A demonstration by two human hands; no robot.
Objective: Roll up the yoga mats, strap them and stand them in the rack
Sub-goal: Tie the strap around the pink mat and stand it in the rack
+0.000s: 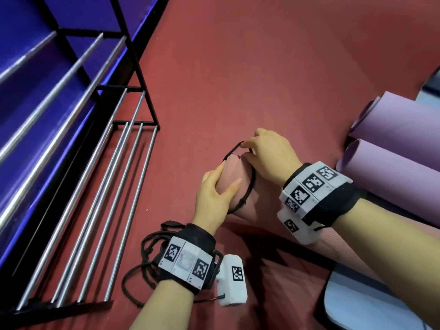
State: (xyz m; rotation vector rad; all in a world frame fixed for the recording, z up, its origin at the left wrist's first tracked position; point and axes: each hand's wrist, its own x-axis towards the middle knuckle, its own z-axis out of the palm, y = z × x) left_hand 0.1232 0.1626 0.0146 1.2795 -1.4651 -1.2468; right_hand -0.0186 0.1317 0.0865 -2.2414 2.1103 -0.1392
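A rolled pink yoga mat (247, 208) lies on the red floor, its end pointing toward the rack. My left hand (214, 194) grips that end from the left side. My right hand (269, 153) pinches a thin black strap loop (250, 186) that circles the mat's end. Two rolled purple mats (392, 172) lie to the right. The black metal rack (114, 163) with silver bars stands at the left.
A pile of spare black straps (145, 258) lies on the floor under my left wrist. A light blue pad (357, 303) sits at the bottom right. A blue wall runs behind the rack. Open red floor stretches ahead.
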